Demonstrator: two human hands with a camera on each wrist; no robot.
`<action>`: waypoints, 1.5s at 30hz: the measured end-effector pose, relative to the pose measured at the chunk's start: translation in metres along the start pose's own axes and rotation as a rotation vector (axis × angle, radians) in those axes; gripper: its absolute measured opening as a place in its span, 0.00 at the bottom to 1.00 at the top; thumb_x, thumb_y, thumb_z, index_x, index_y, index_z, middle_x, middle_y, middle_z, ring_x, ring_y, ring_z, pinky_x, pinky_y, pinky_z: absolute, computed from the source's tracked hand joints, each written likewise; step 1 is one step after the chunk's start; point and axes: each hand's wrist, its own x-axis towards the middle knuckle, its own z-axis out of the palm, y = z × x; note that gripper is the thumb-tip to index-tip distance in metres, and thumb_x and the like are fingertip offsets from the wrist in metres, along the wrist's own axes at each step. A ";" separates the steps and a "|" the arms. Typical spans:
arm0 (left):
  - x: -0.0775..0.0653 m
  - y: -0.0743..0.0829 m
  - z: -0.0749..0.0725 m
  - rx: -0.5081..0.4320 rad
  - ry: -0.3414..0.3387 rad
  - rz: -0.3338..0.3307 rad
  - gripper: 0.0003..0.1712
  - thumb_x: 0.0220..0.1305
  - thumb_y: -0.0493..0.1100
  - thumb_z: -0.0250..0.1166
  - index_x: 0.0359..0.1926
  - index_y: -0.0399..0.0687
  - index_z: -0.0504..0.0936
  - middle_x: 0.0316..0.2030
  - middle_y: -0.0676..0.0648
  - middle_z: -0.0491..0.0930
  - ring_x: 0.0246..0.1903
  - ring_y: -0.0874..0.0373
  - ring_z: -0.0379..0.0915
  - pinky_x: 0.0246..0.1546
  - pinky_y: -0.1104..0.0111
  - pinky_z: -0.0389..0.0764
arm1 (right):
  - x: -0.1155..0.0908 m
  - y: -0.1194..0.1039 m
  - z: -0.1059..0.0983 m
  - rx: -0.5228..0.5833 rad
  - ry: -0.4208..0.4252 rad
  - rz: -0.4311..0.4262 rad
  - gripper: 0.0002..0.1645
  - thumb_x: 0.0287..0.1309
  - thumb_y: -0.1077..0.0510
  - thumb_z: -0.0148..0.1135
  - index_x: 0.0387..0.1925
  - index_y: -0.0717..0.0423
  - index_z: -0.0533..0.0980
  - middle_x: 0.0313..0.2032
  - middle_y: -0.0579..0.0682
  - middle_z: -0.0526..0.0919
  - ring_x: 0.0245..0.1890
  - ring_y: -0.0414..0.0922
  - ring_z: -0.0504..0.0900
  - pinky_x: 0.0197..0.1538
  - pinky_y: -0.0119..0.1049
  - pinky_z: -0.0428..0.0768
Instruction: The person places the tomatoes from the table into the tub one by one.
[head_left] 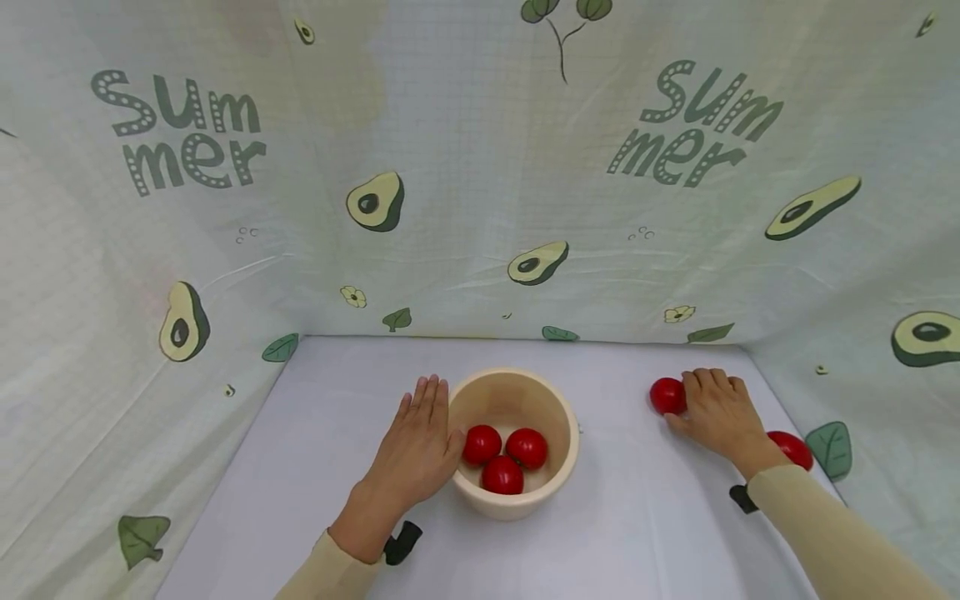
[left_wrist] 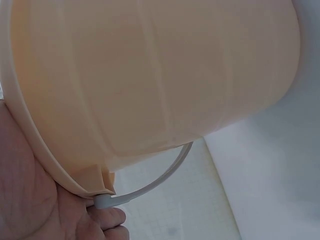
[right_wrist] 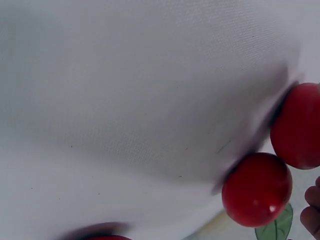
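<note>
A cream bucket (head_left: 513, 506) stands in the middle of the table with three glossy red balls (head_left: 502, 475) inside. My left hand (head_left: 420, 450) lies along its left rim, fingers straight; in the left wrist view the fingertips show beside the grey handle (left_wrist: 165, 177). On the right, my right hand (head_left: 716, 412) grips a red ball (head_left: 667, 396), thumb on the near side and fingers on the far side. The right wrist view shows a second red ball (right_wrist: 257, 190) beside the gripped one; from the head camera the hand hides it.
Another red ball (head_left: 791, 450) lies near the table's right edge, partly behind the right wrist. A white cloth covers the table (head_left: 615, 533). Hanging cloth (head_left: 465, 167) printed with avocados and lettering closes off the back and both sides.
</note>
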 end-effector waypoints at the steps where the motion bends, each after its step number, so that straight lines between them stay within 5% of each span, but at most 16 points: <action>1: 0.000 0.000 0.000 0.001 -0.004 0.000 0.42 0.79 0.54 0.53 0.80 0.29 0.56 0.81 0.31 0.54 0.82 0.37 0.47 0.82 0.45 0.51 | 0.000 0.001 0.001 0.002 -0.006 0.001 0.48 0.50 0.42 0.79 0.58 0.73 0.70 0.55 0.72 0.77 0.57 0.70 0.71 0.56 0.69 0.71; 16: -0.001 0.005 0.006 -0.004 -0.032 0.008 0.43 0.80 0.56 0.52 0.81 0.30 0.55 0.81 0.32 0.54 0.82 0.37 0.46 0.81 0.44 0.52 | -0.008 -0.005 0.019 0.017 -0.082 0.080 0.42 0.53 0.38 0.74 0.47 0.72 0.71 0.43 0.67 0.75 0.49 0.67 0.70 0.51 0.67 0.71; 23: -0.001 0.004 0.005 0.023 -0.038 0.021 0.43 0.81 0.57 0.51 0.80 0.29 0.55 0.81 0.30 0.53 0.83 0.37 0.45 0.81 0.44 0.52 | 0.002 -0.022 0.006 0.004 0.051 0.063 0.38 0.49 0.37 0.73 0.37 0.69 0.71 0.34 0.64 0.74 0.43 0.64 0.72 0.45 0.62 0.71; 34: 0.001 0.003 0.000 0.030 -0.026 0.017 0.43 0.81 0.57 0.51 0.80 0.27 0.56 0.81 0.30 0.54 0.82 0.37 0.46 0.81 0.43 0.53 | 0.032 -0.066 -0.048 -0.041 0.283 -0.089 0.38 0.42 0.36 0.72 0.33 0.68 0.73 0.30 0.62 0.76 0.37 0.62 0.75 0.39 0.59 0.76; 41: 0.001 0.002 -0.001 0.020 -0.029 0.009 0.44 0.81 0.57 0.51 0.80 0.27 0.55 0.81 0.30 0.54 0.83 0.37 0.45 0.81 0.43 0.52 | 0.054 -0.121 -0.116 0.003 0.376 -0.189 0.39 0.44 0.36 0.70 0.39 0.69 0.75 0.35 0.64 0.79 0.40 0.62 0.76 0.42 0.59 0.76; 45: 0.002 0.001 -0.002 0.022 -0.025 0.009 0.44 0.81 0.57 0.51 0.80 0.27 0.55 0.81 0.30 0.54 0.82 0.36 0.45 0.81 0.43 0.52 | 0.060 -0.159 -0.137 0.015 0.398 -0.259 0.39 0.46 0.33 0.66 0.39 0.67 0.75 0.35 0.62 0.78 0.40 0.59 0.75 0.42 0.55 0.74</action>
